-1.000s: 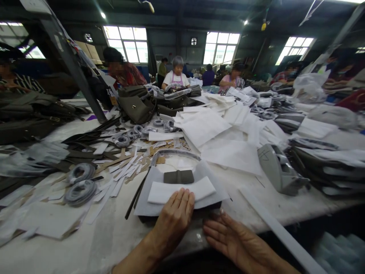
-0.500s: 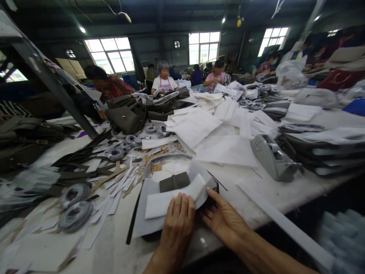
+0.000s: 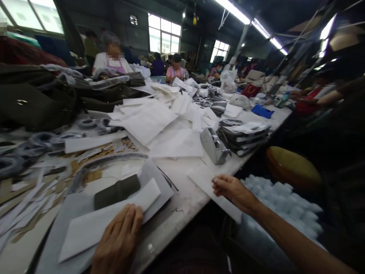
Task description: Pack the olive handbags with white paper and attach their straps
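- Dark bags (image 3: 37, 101), slumped on the table (image 3: 185, 190).
- Left hand (image 3: 121, 232), fingers laid flat, ungrasping, on a folded white sheet (image 3: 94, 222) near the front edge.
- Far window (image 3: 165, 35).
- Right hand (image 3: 232, 190), fingers bent, by a white strip (image 3: 225, 206); cannot tell whether it grips anything.

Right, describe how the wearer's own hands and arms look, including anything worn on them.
The bare, ungloved left hand shows no ring; its forearm is out of frame. The ungloved right hand and its bare forearm show no sleeve, watch or bracelet.
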The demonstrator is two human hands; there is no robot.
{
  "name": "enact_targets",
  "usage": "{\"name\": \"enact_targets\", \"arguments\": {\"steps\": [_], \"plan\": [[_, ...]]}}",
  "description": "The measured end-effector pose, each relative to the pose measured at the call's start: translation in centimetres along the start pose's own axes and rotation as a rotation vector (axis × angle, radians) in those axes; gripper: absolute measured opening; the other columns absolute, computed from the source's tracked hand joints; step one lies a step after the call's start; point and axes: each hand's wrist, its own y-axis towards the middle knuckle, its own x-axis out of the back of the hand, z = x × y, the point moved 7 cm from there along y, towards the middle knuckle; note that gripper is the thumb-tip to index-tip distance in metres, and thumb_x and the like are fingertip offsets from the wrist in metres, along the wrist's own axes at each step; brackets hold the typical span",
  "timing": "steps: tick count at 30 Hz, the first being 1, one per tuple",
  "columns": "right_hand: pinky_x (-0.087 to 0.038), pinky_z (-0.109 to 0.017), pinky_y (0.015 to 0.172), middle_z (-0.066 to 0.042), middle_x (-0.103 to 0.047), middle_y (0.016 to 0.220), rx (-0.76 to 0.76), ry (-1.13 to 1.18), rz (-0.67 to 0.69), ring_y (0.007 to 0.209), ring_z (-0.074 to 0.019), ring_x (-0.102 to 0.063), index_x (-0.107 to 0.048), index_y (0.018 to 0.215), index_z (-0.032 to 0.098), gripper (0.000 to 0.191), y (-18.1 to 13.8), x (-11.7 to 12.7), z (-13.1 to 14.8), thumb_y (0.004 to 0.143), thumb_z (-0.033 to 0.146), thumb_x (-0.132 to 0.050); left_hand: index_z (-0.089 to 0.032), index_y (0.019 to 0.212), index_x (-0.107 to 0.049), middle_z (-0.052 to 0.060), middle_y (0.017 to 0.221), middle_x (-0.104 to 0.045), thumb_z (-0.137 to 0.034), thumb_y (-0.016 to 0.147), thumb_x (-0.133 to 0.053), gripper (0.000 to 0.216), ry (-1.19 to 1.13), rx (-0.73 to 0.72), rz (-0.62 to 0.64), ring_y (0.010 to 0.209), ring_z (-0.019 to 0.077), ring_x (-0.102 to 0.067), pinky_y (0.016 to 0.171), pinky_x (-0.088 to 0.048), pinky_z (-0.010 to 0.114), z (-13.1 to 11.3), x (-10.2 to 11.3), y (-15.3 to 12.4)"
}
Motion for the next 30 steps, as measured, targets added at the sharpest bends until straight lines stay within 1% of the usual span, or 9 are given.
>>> {"name": "enact_targets", "arguments": {"steps": [1,3,6,10,17,20,23,27,30], "plan": [[-0.052,-0.031,0.072,-0.006,-0.070,0.084,0.007,-0.181,-0.149,0.071,-0.0173,-0.066,-0.066,0.088,0.017,0.045,0.1,4.1,-0.9,0.078,0.061,-0.066,-0.011,0.133,-0.049,0.018,0.131,-0.061,-0.006,0.092,-0.035,0.044,-0.011,-0.005,0.002,0.120,0.0306,-0.059,0.096,-0.047,0.042,0.1,-0.3,-0.2],[-0.050,-0.033,0.064,-0.006,-0.067,0.072,-0.059,-0.329,-0.256,0.064,-0.0195,-0.063,-0.063,0.075,0.018,0.042,-0.5,9.9,-3.9,0.075,0.060,-0.063,-0.012,0.139,-0.044,0.017,0.132,-0.060,-0.005,0.091,-0.035,0.050,-0.028,-0.006,0.009,0.122,0.0302,-0.058,0.097,-0.047,0.042,0.3,-0.8,-0.5],[-0.044,-0.036,0.057,-0.006,-0.060,0.053,-0.142,-0.547,-0.264,0.054,-0.0231,-0.057,-0.059,0.056,0.019,0.034,-2.2,13.9,-9.1,0.067,0.050,-0.066,-0.012,0.144,-0.038,0.018,0.133,-0.059,-0.005,0.090,-0.035,0.055,-0.037,-0.036,0.002,0.121,0.0300,-0.058,0.097,-0.046,0.042,0.3,-1.0,-0.6],[-0.045,-0.038,0.075,-0.009,-0.071,0.080,-0.123,-0.809,-0.188,0.079,-0.0286,-0.064,-0.073,0.078,0.017,0.021,-2.7,13.9,-12.8,0.065,0.031,-0.064,-0.009,0.148,-0.032,0.021,0.134,-0.057,-0.006,0.091,-0.034,0.057,-0.028,-0.039,0.011,0.121,0.0324,-0.058,0.097,-0.045,0.043,0.0,-0.8,-0.5],[-0.046,-0.031,0.077,-0.003,-0.073,0.098,-0.088,-1.112,0.102,0.092,-0.0270,-0.065,-0.075,0.098,0.026,0.041,-1.2,10.5,-12.2,0.058,0.015,-0.070,-0.009,0.150,-0.027,0.021,0.136,-0.055,-0.008,0.092,-0.034,0.058,-0.041,-0.015,0.101,0.125,0.0343,-0.053,0.101,-0.041,0.046,-0.3,-1.2,-0.5],[-0.044,-0.035,0.084,-0.009,-0.071,0.102,-0.023,-1.250,0.108,0.102,-0.0324,-0.060,-0.074,0.096,0.022,0.043,-2.1,8.3,-12.1,0.056,0.007,-0.070,-0.009,0.148,-0.029,0.022,0.135,-0.054,-0.011,0.094,-0.034,0.055,-0.039,0.001,0.098,0.125,0.0360,-0.053,0.101,-0.041,0.048,-0.2,-1.1,-0.5],[-0.043,-0.038,0.087,-0.014,-0.070,0.103,0.015,-1.332,0.046,0.105,-0.0336,-0.059,-0.073,0.090,0.017,0.028,-2.7,7.2,-12.5,0.070,0.003,-0.059,-0.005,0.147,-0.031,0.024,0.133,-0.055,-0.016,0.095,-0.036,0.053,-0.032,-0.034,0.086,0.123,0.0374,-0.054,0.100,-0.041,0.049,-0.4,-0.7,-0.1],[-0.045,-0.034,0.085,-0.010,-0.071,0.107,-0.002,-1.330,-0.078,0.101,-0.0275,-0.063,-0.069,0.104,0.020,0.026,-2.4,10.1,-11.5,0.083,0.014,-0.054,-0.006,0.148,-0.031,0.024,0.130,-0.057,-0.024,0.096,-0.039,0.056,-0.032,-0.053,0.068,0.119,0.0360,-0.057,0.100,-0.042,0.047,0.0,-0.5,0.2],[-0.047,-0.036,0.078,-0.009,-0.071,0.102,-0.038,-1.324,-0.269,0.092,-0.0273,-0.065,-0.065,0.106,0.021,0.025,-2.4,14.6,-7.2,0.090,0.034,-0.053,-0.011,0.150,-0.032,0.021,0.135,-0.055,-0.020,0.094,-0.038,0.057,-0.044,-0.058,0.049,0.116,0.0342,-0.059,0.098,-0.043,0.046,0.6,-1.0,-0.2]]}}
